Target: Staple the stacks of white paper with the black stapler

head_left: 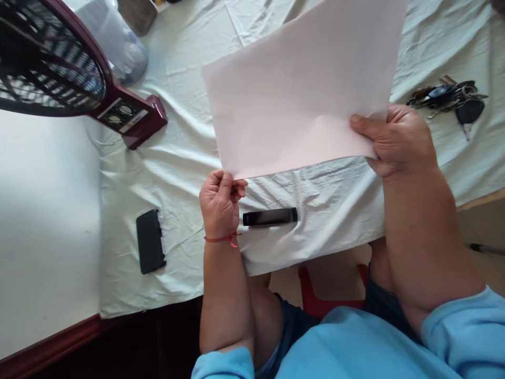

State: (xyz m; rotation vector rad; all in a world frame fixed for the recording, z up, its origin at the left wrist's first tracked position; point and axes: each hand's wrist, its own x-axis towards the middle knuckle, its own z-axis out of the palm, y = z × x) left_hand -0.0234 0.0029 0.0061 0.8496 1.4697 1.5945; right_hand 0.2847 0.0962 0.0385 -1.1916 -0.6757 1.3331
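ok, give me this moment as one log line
left hand: pinches white sheet, near-left corner | right hand: grips same sheet, near-right corner | on tablecloth: black oblong object, keys

- On your left, a white wall stands beside the bench, dark red trim along its foot.
- A pale, wrinkled cloth covers the bench; you see wood at its near right edge.
- Below the near edge you have a red seat and brownish floor.
- Soft light brightens the wall.
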